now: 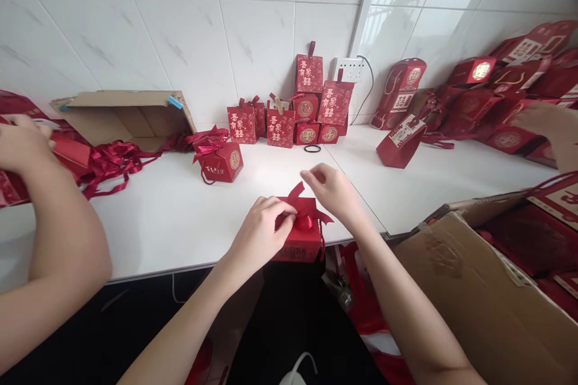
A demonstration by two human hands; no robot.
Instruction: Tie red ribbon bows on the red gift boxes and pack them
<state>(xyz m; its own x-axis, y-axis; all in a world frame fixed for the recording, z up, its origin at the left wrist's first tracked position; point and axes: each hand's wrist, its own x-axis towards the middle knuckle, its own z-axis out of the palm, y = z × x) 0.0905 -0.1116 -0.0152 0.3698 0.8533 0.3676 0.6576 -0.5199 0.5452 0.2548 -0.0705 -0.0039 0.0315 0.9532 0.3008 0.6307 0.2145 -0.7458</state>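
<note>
A red gift box (295, 251) with a twisted cord at its right side sits at the table's front edge. On its top lies a red ribbon (306, 222) tied in a bow, its tails spread out. My left hand (266, 224) is closed, thumb and fingers pinching the bow's left side. Just above the upright ribbon tail hovers my right hand (329, 185), its fingers curled together in a pinch; whether they hold anything is hidden. Beyond my hands, a black ring (312, 148) lies on the white table (171, 216).
Finished-looking red boxes (280, 127) stand along the tiled wall. A hexagonal box (221, 159) is at left, near an open carton (130, 114) and loose ribbons (115, 165). Another person's arm (63, 216) reaches in at left, another hand (542, 123) at right. A cardboard box (474, 295) stands right.
</note>
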